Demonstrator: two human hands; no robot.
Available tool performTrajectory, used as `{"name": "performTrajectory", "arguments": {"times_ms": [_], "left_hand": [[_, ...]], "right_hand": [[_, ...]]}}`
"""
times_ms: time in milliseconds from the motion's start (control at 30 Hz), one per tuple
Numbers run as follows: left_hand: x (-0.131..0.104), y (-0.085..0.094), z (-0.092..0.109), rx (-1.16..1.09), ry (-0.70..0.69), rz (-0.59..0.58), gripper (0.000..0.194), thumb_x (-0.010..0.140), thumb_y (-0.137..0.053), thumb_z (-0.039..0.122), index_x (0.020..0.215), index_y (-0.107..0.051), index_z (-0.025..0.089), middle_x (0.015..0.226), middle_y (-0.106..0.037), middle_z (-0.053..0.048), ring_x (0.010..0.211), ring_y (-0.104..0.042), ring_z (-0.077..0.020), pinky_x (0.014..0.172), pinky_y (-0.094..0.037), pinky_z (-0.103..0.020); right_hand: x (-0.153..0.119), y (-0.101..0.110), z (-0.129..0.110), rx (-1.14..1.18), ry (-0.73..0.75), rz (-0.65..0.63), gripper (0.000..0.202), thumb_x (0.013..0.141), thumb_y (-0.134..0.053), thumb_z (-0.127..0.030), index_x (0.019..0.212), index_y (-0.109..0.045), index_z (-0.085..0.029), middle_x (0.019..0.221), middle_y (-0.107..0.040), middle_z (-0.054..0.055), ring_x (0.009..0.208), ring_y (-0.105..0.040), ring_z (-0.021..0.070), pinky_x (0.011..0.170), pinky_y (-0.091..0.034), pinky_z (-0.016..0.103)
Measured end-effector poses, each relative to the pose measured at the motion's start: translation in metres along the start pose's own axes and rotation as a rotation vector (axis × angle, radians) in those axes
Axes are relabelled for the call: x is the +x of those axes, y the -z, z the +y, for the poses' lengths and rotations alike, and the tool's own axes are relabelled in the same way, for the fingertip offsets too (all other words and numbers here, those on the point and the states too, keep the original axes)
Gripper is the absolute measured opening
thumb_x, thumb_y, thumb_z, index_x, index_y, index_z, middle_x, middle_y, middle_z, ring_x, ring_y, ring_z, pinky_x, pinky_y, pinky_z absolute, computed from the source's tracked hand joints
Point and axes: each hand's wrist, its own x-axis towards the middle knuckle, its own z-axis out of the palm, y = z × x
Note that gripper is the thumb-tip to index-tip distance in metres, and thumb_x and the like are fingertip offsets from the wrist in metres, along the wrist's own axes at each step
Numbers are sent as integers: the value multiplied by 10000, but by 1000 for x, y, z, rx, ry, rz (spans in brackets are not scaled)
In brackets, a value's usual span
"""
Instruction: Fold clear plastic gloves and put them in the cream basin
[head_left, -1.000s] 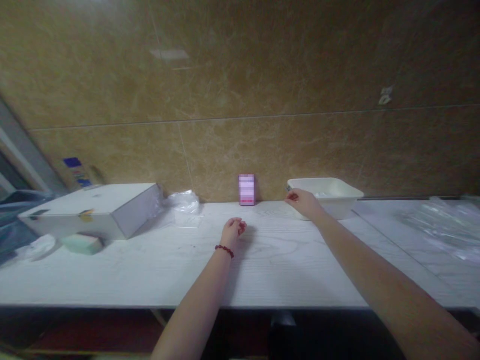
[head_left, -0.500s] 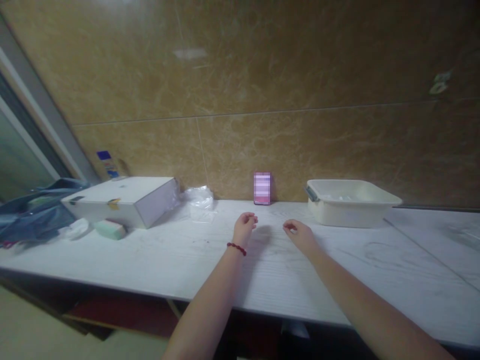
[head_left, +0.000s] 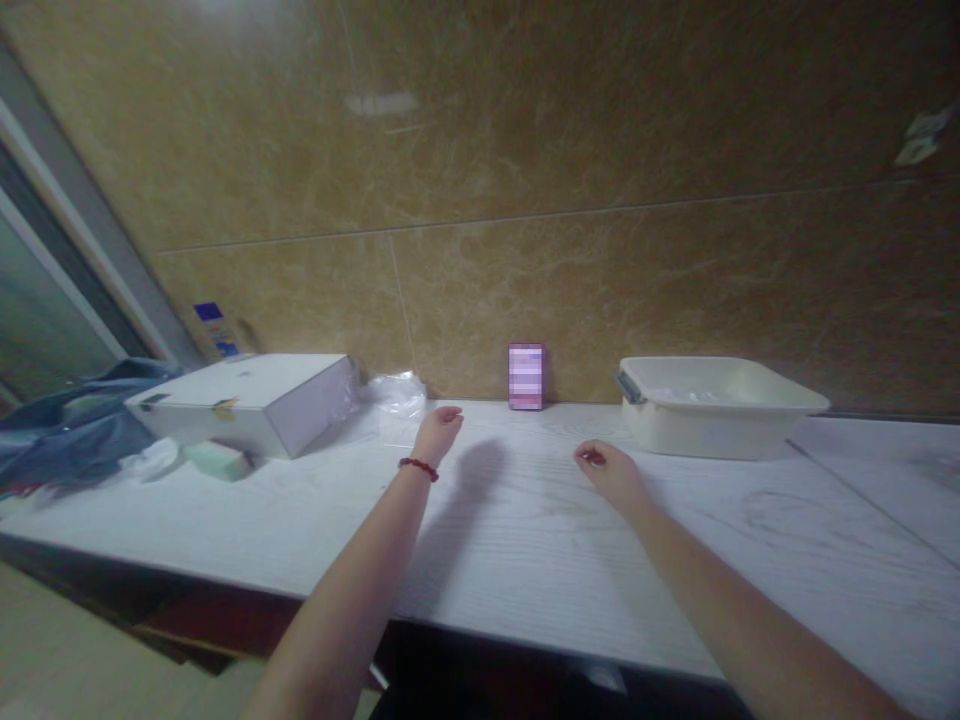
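Observation:
My left hand (head_left: 439,432), with a dark red bracelet at the wrist, is raised over the table close to the clear plastic bag (head_left: 403,392). Its fingers are curled together, and anything they hold is hidden. My right hand (head_left: 613,474) is above the table in front of the cream bin (head_left: 720,432). Thumb and fingertips meet in a pinch; a small dark or shiny spot shows there, too small to name. Between the hands and farther back, a phone-like device (head_left: 526,378) with a blurred screen stands upright by the wall.
On the left are a white box (head_left: 247,390), a pale green block (head_left: 217,460), a white item (head_left: 154,458) and blue cloth or plastic (head_left: 75,430). A blue-topped container (head_left: 216,328) stands behind the box. The white table (head_left: 525,560) meets a marbled wall (head_left: 480,180).
My left hand has moved left and a little up, away from my right hand, toward the plastic bag. My right hand has stayed nearly in place. The view has shifted slightly.

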Motion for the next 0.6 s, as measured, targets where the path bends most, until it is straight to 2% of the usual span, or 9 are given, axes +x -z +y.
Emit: {"name": "performTrajectory", "arguments": {"times_ms": [167, 333, 433, 600], "left_hand": [[26, 31, -36, 228, 48, 36, 274, 678, -486, 193, 919, -604, 136, 831, -635, -82, 806, -564, -186, 715, -398, -259], [37, 53, -65, 443, 99, 37, 254, 661, -484, 147, 870, -627, 156, 956, -611, -78, 951, -507, -216, 821, -338, -265], [37, 53, -76, 525, 131, 26, 260, 675, -486, 187, 895, -621, 156, 980, -602, -86, 966, -499, -224, 827, -332, -267], [30, 35, -85, 604, 174, 41, 413, 695, -467, 355, 1031, -553, 131, 1088, -534, -130, 1008, -469, -244, 813, -342, -280]], "right_hand": [[-1, 0, -3, 21, 15, -10, 127, 633, -449, -253, 691, -553, -211, 699, -597, -6, 650, -541, 135, 655, -422, 272], [-2, 0, -6, 36, 28, -25, 120, 637, -444, -231, 680, -553, -207, 694, -594, -4, 642, -533, 132, 640, -419, 262], [-2, 0, -6, 41, 30, -21, 119, 638, -443, -221, 683, -553, -206, 695, -590, -2, 642, -531, 131, 637, -419, 257], [-3, -1, -5, 52, 35, -20, 123, 633, -451, -215, 687, -562, -214, 692, -585, -7, 649, -526, 130, 650, -419, 260]]}}
